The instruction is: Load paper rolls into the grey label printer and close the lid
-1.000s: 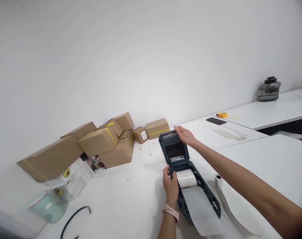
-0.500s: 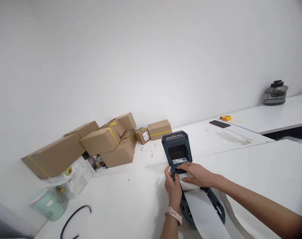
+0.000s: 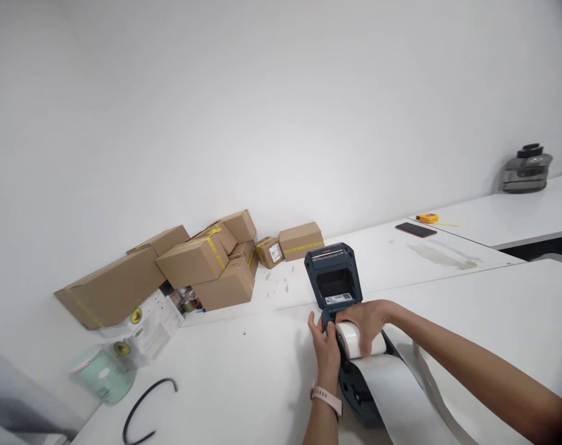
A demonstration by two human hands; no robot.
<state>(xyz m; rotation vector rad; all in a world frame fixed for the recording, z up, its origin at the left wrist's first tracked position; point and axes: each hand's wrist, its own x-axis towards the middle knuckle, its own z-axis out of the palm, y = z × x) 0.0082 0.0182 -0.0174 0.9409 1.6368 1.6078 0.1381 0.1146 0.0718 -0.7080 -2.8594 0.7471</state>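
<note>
A dark blue label printer (image 3: 360, 395) lies on the white table with its lid (image 3: 335, 262) raised. In its bay sits a roll of white label paper (image 3: 349, 340), and a long strip (image 3: 404, 395) runs from it toward me over the printer's front. My right hand (image 3: 367, 318) is closed over the roll from above, its fingers partly hidden. On the printer's left edge my left hand (image 3: 326, 352) keeps its grip, thumb near the rim and fingers outside. A pink watch band (image 3: 326, 398) is on my left wrist.
Cardboard boxes (image 3: 192, 262) are piled at the back left. Nearer stand a mint-green tub (image 3: 102, 374) and a plastic-wrapped pack (image 3: 155, 327); a black cable (image 3: 144, 402) lies in front. At right are a phone (image 3: 415, 230), yellow tape measure (image 3: 428, 218) and grey jug (image 3: 526, 170).
My right hand has gone from lying flat over the bay to grasping the roll, which now shows more and sits higher. The paper strip has shifted right. My left hand stays at the printer's edge.
</note>
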